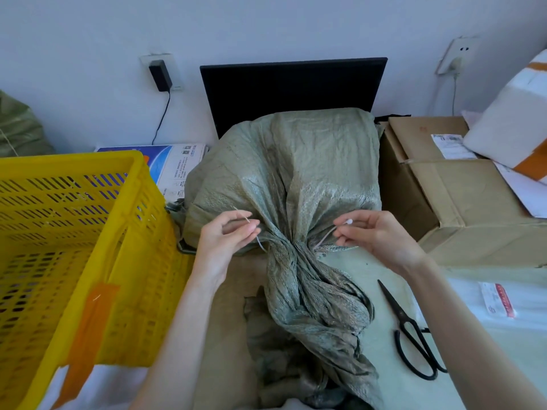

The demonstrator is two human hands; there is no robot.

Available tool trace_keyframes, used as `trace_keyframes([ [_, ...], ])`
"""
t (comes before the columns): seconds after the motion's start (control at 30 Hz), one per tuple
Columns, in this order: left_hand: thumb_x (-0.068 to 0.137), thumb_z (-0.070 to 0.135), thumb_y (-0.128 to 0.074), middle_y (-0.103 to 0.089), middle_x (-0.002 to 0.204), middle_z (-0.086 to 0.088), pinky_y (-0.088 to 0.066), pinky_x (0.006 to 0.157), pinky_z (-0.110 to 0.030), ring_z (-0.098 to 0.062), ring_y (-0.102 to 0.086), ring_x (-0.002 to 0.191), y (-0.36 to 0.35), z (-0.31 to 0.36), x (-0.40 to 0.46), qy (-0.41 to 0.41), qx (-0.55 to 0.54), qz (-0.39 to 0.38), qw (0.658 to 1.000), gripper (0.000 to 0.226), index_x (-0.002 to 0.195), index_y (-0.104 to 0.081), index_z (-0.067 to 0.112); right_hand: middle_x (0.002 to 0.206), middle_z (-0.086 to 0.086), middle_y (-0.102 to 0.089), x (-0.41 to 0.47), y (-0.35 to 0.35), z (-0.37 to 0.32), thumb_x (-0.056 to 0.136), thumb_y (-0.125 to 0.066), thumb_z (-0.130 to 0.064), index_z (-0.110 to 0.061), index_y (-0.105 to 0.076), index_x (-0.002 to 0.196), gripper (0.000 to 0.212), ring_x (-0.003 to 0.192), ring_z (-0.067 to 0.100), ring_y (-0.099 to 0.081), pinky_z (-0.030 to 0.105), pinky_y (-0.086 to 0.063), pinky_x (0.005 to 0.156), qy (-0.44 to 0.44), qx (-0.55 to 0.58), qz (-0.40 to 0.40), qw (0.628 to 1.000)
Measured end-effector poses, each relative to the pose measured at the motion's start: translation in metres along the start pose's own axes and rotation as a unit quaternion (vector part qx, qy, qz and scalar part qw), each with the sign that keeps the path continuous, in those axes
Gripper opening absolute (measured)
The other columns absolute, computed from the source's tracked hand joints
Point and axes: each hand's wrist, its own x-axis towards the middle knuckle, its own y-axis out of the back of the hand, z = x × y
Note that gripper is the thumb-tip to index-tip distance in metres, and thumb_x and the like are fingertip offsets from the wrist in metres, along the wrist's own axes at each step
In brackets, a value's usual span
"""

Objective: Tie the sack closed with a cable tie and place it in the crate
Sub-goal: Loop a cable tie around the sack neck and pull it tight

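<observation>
Head view shows us the green sack [284, 173] lying just right of the yellow crate [74, 247], its neck bunched. Our left hand [228, 241] pinches the cable tie [325, 236] tail left of that neck; our right hand [376, 235] pinches its head end. Scissors [411, 332] lie right of the sack.

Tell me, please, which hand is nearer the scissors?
Right. The right hand is up and left of the scissors; the left hand is beyond the sack's neck.
</observation>
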Motion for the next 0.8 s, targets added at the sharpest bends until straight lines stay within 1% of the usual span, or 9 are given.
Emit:
trace_keyframes([
  [0.1,0.084,-0.004,-0.064,-0.075,0.082,-0.004,-0.056,0.069,-0.020,-0.013,-0.071,0.078,-0.001,-0.003,0.002,-0.011,0.017,-0.018,1.000,0.017,0.091,-0.072,0.008,0.071,0.009,-0.070,0.002,-0.011,0.009,0.083,-0.063,0.002,-0.005,-0.071,0.086,0.012,0.061,0.014,-0.066,0.022,-0.056,0.067,0.026,-0.008,0.045,0.999],
  [0.17,0.085,0.004,-0.065,-0.075,0.078,0.003,-0.054,0.066,-0.018,-0.007,-0.067,0.074,-0.003,-0.004,0.004,-0.010,0.047,-0.018,0.999,0.014,0.088,-0.074,0.014,0.071,0.004,-0.070,0.003,-0.018,0.015,0.084,-0.064,0.001,-0.011,-0.072,0.083,0.014,0.064,0.013,-0.066,0.021,-0.054,0.067,0.063,-0.050,0.075,0.994],
  [0.23,0.086,0.011,-0.064,-0.072,0.071,0.008,-0.051,0.066,-0.019,-0.005,-0.062,0.071,-0.004,-0.006,0.007,-0.011,0.079,-0.020,0.997,0.012,0.085,-0.074,0.018,0.079,0.002,-0.071,0.002,-0.025,0.020,0.088,-0.060,-0.001,-0.013,-0.068,0.084,0.015,0.070,0.015,-0.069,0.020,-0.052,0.063,0.092,-0.101,0.064,0.989],
  [0.3,0.088,0.015,-0.062,-0.066,0.066,0.009,-0.049,0.071,-0.022,-0.006,-0.057,0.068,-0.005,-0.009,0.009,-0.018,0.096,-0.040,0.994,0.013,0.082,-0.073,0.017,0.087,0.010,-0.070,0.001,-0.030,0.023,0.093,-0.052,-0.005,-0.011,-0.063,0.089,0.013,0.071,0.022,-0.071,0.023,-0.052,0.062,0.104,-0.132,0.039,0.985],
  [0.37,0.091,0.018,-0.059,-0.058,0.062,0.006,-0.046,0.072,-0.023,-0.006,-0.052,0.063,-0.007,-0.012,0.010,-0.029,0.120,-0.076,0.989,0.017,0.079,-0.071,0.016,0.084,0.017,-0.068,0.000,-0.033,0.023,0.096,-0.048,-0.008,-0.010,-0.061,0.094,0.013,0.068,0.027,-0.071,0.029,-0.054,0.062,0.114,-0.136,0.023,0.984],
  [0.43,0.093,0.024,-0.056,-0.048,0.058,0.005,-0.042,0.067,-0.022,-0.008,-0.046,0.057,-0.012,-0.013,0.009,-0.028,0.140,-0.116,0.983,0.020,0.079,-0.068,0.015,0.082,0.024,-0.065,0.001,-0.036,0.021,0.096,-0.047,-0.007,-0.009,-0.064,0.096,0.017,0.063,0.025,-0.068,0.031,-0.054,0.063,0.132,-0.120,0.008,0.984],
  [0.5,0.092,0.030,-0.054,-0.039,0.056,0.004,-0.034,0.058,-0.021,-0.010,-0.035,0.052,-0.018,-0.013,0.008,-0.008,0.131,-0.157,0.979,0.023,0.078,-0.065,0.015,0.082,0.026,-0.064,0.003,-0.039,0.021,0.095,-0.049,-0.006,-0.011,-0.068,0.088,0.020,0.060,0.020,-0.062,0.029,-0.052,0.064,0.140,-0.103,-0.002,0.985],
  [0.63,0.095,0.026,-0.052,-0.030,0.056,0.001,-0.025,0.055,-0.022,-0.011,-0.026,0.051,-0.029,-0.011,0.009,0.033,0.094,-0.198,0.975,0.031,0.068,-0.064,0.017,0.066,0.007,-0.062,0.009,-0.046,0.025,0.086,-0.060,-0.015,-0.003,-0.063,0.081,0.014,0.053,0.015,-0.049,0.023,-0.044,0.057,0.106,0.008,-0.003,0.994],
  [0.8,0.094,0.025,-0.054,-0.031,0.057,0.003,-0.025,0.058,-0.023,-0.009,-0.028,0.054,-0.034,-0.008,0.012,0.030,0.096,-0.224,0.969,0.033,0.064,-0.063,0.015,0.064,0.004,-0.062,0.016,-0.048,0.027,0.075,-0.074,-0.034,-0.010,-0.064,0.076,0.026,0.053,0.013,-0.044,0.021,-0.037,0.054,0.099,0.079,-0.045,0.991],
])
